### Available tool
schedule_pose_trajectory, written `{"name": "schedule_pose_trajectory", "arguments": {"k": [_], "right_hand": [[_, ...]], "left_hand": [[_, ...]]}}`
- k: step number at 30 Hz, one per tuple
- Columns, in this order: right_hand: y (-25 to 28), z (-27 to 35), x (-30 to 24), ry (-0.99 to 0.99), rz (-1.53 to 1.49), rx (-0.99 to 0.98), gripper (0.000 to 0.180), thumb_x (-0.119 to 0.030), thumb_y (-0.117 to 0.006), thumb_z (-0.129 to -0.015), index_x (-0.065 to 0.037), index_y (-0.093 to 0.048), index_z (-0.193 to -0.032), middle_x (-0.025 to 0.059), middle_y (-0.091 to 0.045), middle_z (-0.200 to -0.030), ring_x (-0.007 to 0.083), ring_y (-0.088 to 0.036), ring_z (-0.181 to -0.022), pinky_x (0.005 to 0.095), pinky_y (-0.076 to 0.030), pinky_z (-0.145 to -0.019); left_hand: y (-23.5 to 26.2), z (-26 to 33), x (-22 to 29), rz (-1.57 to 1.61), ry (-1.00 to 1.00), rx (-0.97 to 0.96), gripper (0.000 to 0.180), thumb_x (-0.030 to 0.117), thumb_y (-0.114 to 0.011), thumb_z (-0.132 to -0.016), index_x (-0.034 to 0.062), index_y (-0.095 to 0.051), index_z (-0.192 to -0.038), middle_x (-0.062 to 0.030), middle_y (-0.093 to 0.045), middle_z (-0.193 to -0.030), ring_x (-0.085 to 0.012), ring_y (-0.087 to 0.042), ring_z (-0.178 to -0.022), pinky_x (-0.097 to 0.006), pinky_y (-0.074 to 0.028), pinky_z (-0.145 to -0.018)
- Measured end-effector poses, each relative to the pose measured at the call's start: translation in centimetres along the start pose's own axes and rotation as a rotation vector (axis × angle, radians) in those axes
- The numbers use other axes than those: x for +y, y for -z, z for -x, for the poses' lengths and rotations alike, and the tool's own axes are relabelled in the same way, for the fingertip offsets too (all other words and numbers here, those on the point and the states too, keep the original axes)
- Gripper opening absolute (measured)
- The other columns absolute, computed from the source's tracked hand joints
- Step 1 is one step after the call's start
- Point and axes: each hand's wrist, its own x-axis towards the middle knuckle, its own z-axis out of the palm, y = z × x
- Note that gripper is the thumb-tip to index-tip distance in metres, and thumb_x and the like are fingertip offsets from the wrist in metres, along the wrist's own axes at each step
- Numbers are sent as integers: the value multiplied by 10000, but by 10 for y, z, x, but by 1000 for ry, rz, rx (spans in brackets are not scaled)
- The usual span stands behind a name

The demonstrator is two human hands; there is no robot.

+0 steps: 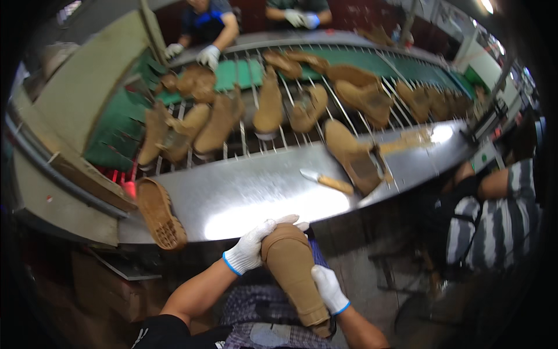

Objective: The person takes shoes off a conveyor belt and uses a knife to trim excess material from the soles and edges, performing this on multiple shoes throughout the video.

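A tan boot (pixel 293 264) rests over my lap, its rounded toe end toward the metal ledge and its shaft toward me. My left hand (pixel 256 247), in a white glove with a blue cuff, is wrapped round the toe end. Along the boot's right side my right hand (pixel 330 289), gloved the same way, grips it with the thumb showing on top; its other fingers are hidden. On the ledge to the left lies a brown shoe sole (pixel 159 212), tread partly showing. Beyond my hands is a knife (pixel 331 182) with a wooden handle, beside another tan boot (pixel 351 151).
A metal ledge (pixel 256 189) runs in front of me. Behind it, a conveyor of metal rods (pixel 285 96) carries several boots and soles. Two people with gloved hands (pixel 209 57) work across it. A person in striped clothing (pixel 494 218) sits at right. A beige machine panel (pixel 81 75) stands left.
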Motion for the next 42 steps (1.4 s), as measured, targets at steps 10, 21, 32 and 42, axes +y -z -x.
{"name": "schedule_pose_trajectory", "arguments": {"k": [10, 21, 32, 42], "right_hand": [[-43, -84, -176, 4, 1035, -506, 574, -607, -528, -1048, -129, -790, -1229, 178, -794, -1115, 367, -766, -1047, 443, -598, -936], [22, -208, -161, 848, 1232, 239, 437, -201, -803, -797, -36, -679, -1182, 196, -697, -1162, 418, -667, -1053, 516, -537, -918], [-25, -150, -122, 420, 586, -78, 483, -54, -703, -1004, 31, -553, -1455, 224, -650, -1382, 325, -728, -1204, 414, -602, -999], [-94, -112, -134, 360, 579, -253, 536, -276, -565, -1084, -2, -509, -1541, 305, -613, -1449, 435, -604, -1352, 458, -471, -1145]], "left_hand": [[75, 32, 77, -98, 49, 331, 542, 351, -457, -1167, -60, -574, -1500, -192, -617, -1519, -261, -619, -1336, -389, -458, -1192], [66, 35, 77, -672, 65, 579, 556, 269, -755, -991, -40, -644, -1439, -151, -697, -1375, -234, -631, -1262, -375, -476, -1142], [91, 52, 74, -273, -102, 290, 736, 396, -827, -887, -50, -606, -1430, -178, -691, -1380, -265, -659, -1286, -423, -504, -1143], [28, 61, 60, -402, -251, 421, 584, 376, -617, -1052, -52, -563, -1446, -177, -652, -1384, -259, -603, -1312, -409, -445, -1180]]}}
